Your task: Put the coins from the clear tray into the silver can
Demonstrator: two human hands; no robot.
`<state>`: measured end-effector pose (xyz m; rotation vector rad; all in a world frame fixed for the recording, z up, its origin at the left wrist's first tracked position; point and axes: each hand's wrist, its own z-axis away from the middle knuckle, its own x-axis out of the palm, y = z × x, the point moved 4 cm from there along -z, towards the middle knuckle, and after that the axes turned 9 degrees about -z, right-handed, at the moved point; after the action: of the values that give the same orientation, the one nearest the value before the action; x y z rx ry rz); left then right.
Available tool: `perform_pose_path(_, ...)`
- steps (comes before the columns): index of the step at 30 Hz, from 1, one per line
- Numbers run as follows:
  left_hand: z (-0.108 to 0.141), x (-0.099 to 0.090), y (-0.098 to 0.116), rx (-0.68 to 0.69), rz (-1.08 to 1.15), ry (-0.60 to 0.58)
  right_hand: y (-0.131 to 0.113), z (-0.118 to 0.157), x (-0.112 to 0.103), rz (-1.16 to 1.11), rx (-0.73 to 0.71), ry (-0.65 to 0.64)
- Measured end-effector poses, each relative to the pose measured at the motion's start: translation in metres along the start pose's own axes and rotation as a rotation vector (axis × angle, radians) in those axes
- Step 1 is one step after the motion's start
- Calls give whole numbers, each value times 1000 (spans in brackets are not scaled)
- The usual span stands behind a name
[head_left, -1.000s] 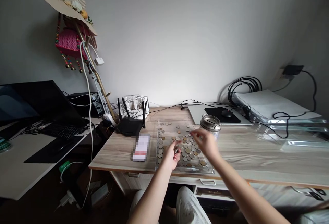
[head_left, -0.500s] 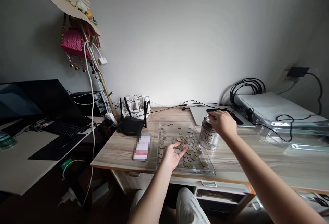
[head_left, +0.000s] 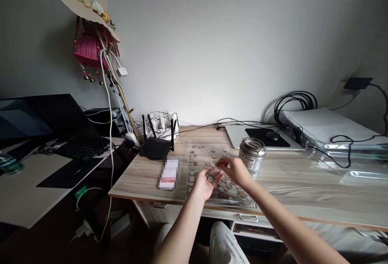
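Note:
My left hand point(head_left: 206, 183) is palm up over a clear tray point(head_left: 212, 203), its fingers curled around coins point(head_left: 210, 179) lying in the palm. Just beside its fingertips, my right hand point(head_left: 233, 168) has its thumb and fingers pinched together; whatever may be between them is too small to make out. Many silver and brassy coins are spread over the tray, some in a column along its left side. A round metal tin point(head_left: 252, 156) with a slot in its lid stands right of the tray.
A black router point(head_left: 155, 148) and a blurred phone-like item point(head_left: 169, 174) are left of the tray. Behind the tin lies a silver laptop point(head_left: 233, 135) with a black pad and mouse point(head_left: 273, 135). Stacked clear trays point(head_left: 354, 155) are at the right.
My right hand has moved from above the tin, left and down to beside my left hand. The tin's lid now shows. My left hand has barely moved.

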<state>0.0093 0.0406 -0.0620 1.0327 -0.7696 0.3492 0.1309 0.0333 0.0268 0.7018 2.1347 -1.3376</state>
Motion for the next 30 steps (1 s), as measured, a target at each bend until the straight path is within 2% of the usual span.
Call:
perform_pose_path(2,1,0,0,4,0,-27,3,-9,-40,72,15,189)
perform_pose_path(4,2,-1,1,3,-7,-19,14,-18,-81,233,121,346)
perform_pose_path(7,1,-2,0,-17,-30,-4,38,-31,-118,415,282,312)
perform_pose_path(11,1,-2,0,-14,-30,-19,56,-36,-127,517,346,185)
perform_pose_path(12,1,-1,0,-13,-29,-23,54,-35,-126,528,345,189)
perform_pose_path(14,1,-1,0,-15,-26,-28,41,-29,-119,531,265,286)
perform_pose_path(16,2,-1,1,-11,-12,-39,19,-19,-102,488,106,406)
perform_pose_path(17,2,0,1,-9,0,-45,7,-13,-88,447,24,406)
perform_pose_path(18,3,0,1,-7,14,-48,-3,-6,-70,394,-41,355)
perform_pose_path(20,3,1,1,-5,40,-44,-15,6,-25,272,-100,107)
perform_pose_path(22,3,2,1,-18,47,-34,-18,15,13,184,-98,-79)
perform_pose_path(23,2,2,1,-25,46,-27,-16,18,26,161,-80,-125)
perform_pose_path(26,0,1,0,-30,38,-4,-2,15,43,106,18,-175)
perform_pose_path(30,1,3,-1,-21,2,-20,11,6,35,0,84,-143)
